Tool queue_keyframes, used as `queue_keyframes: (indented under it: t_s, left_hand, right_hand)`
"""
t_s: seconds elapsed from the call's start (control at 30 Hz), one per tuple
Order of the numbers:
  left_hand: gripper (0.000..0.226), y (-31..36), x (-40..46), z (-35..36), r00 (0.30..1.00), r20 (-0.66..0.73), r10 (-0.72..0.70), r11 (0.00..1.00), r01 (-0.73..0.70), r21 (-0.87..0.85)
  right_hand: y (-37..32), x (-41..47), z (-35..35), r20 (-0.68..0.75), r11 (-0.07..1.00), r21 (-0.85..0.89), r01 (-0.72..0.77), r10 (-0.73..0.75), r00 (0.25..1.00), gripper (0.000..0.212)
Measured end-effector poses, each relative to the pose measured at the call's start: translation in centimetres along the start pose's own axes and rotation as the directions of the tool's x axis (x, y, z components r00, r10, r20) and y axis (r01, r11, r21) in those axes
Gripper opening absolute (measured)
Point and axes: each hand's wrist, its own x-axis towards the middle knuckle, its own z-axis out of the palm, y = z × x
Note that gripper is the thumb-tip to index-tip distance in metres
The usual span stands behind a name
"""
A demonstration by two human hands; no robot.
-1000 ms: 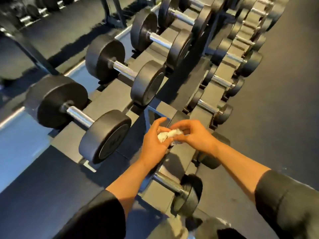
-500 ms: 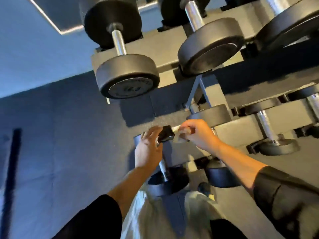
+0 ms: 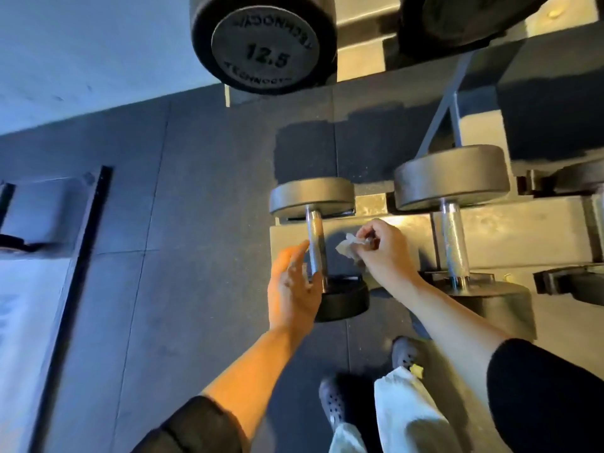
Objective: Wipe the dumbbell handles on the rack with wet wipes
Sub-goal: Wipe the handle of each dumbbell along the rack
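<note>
A small black dumbbell (image 3: 312, 197) lies at the left end of the lower rack shelf (image 3: 523, 233), and its chrome handle (image 3: 316, 243) runs toward me. My left hand (image 3: 292, 289) is open beside that handle, fingers straight along its left side and close to it. My right hand (image 3: 382, 250) pinches a crumpled white wet wipe (image 3: 348, 249) just right of the handle, a little apart from it. A second, larger dumbbell (image 3: 452, 179) with a chrome handle (image 3: 454, 243) lies to the right.
A 12.5 dumbbell (image 3: 263, 44) on the upper shelf overhangs at the top. Dark rubber floor tiles (image 3: 196, 223) spread to the left, where a black frame bar (image 3: 81, 256) lies. My shoes (image 3: 333, 403) stand below the rack.
The view has dropped from the upper shelf to the lower one. My hands separated: the left let go of the wipe and moved beside the small dumbbell's handle, the right keeps the wipe.
</note>
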Motion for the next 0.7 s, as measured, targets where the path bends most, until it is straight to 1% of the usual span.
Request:
queue_keyframes:
  t_s: [0.07,0.13,0.2,0.27,0.33,0.43,0.53,0.6,0.67,0.7]
  left_hand:
    - [0.047,-0.2,0.5,1.1,0.999,-0.041,-0.028,1.0,0.029,0.009]
    - [0.047,-0.5,1.0,2.2,0.996,-0.084,-0.005,1.0,0.005,-0.001]
    - [0.051,-1.2,1.3,2.9,0.993,-0.121,0.014,1.0,-0.013,0.011]
    - [0.06,-2.0,1.3,3.3,0.99,-0.14,-0.023,0.999,0.028,0.032]
    - [0.063,-2.4,0.9,3.4,0.987,-0.157,-0.042,0.998,0.049,0.044]
    - [0.06,-2.7,0.8,3.6,0.979,-0.202,0.024,0.997,-0.009,0.075]
    - [0.055,-3.1,1.1,3.8,0.976,-0.202,0.08,0.992,-0.059,0.108]
    - [0.052,-3.1,1.1,3.7,0.981,-0.181,0.071,0.994,-0.054,0.096]
    - [0.053,-3.1,1.1,3.7,0.988,-0.144,0.047,0.995,-0.034,0.095]
    - [0.054,-3.2,1.1,3.8,0.991,-0.13,0.04,0.995,-0.027,0.101]
  right_hand:
    - [1.3,0.4,1.1,-0.02,0.999,0.036,-0.002,0.003,1.0,0.018]
    - [2.5,1.2,2.4,-0.056,0.999,0.046,-0.013,0.016,0.998,0.019]
    - [3.1,1.9,3.4,-0.085,1.0,0.014,0.026,-0.025,0.996,0.012]
    - [3.2,2.4,4.0,-0.1,0.997,-0.004,0.076,-0.076,0.992,0.007]
    - [3.0,3.1,4.6,-0.117,0.995,0.066,0.072,-0.064,0.991,0.007]
    - [3.0,4.4,5.5,-0.141,0.971,0.234,0.059,-0.026,0.99,0.01]
    - [3.6,4.9,6.4,-0.171,0.953,0.272,0.136,-0.091,0.981,0.01]
    - [3.9,4.8,7.1,-0.177,0.945,0.282,0.166,-0.118,0.977,0.012]
    - [4.4,4.8,7.7,-0.156,0.932,0.326,0.161,-0.114,0.981,0.015]
    - [4.6,4.8,7.9,-0.132,0.928,0.337,0.159,-0.121,0.984,0.021]
